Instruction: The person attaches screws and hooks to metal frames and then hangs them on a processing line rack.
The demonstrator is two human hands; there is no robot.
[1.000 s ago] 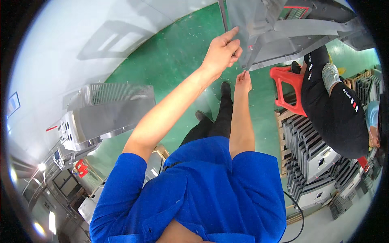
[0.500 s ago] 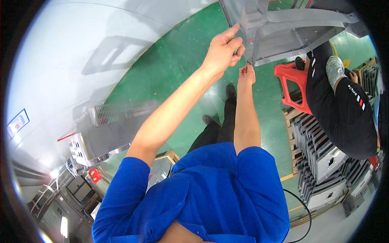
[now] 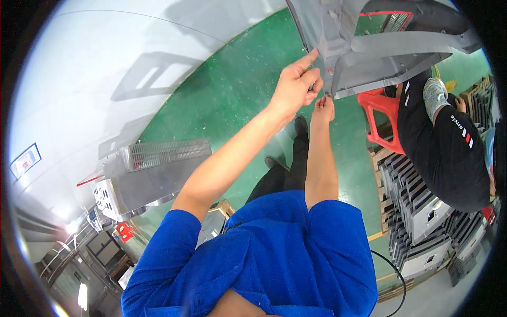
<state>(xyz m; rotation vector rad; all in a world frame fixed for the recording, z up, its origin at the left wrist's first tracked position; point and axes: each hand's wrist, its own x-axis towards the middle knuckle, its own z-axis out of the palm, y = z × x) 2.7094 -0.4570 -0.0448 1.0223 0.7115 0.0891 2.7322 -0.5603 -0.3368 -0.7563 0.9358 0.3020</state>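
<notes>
A large grey moulded frame (image 3: pixel 404 47) with wide openings hangs or stands raised at the upper right; what carries it is out of view. My left hand (image 3: pixel 297 87) is beside the frame's near left edge, its index fingertip against the grey surface. The thumb and other fingers of that hand are curled in, and anything inside them is hidden. Just to the right and lower, my right hand (image 3: pixel 324 109) pinches at the frame's bottom corner. Its fingertips touch a tiny dark piece or the corner itself; I cannot make out which.
At right a seated person (image 3: pixel 443 148) in dark trousers is close to a red plastic stool (image 3: pixel 381 116). Stacked grey panels (image 3: pixel 422 211) rest on wooden pallets behind. A grey metal housing (image 3: pixel 158 174) stands left, near the white wall (image 3: pixel 95 63). A black cable (image 3: pixel 404 288) loops at lower right.
The grey frame and both my hands appear slightly lower in the picture, and the surroundings have shifted down a little too. The left index finger still touches the frame; the right hand still pinches its corner.
</notes>
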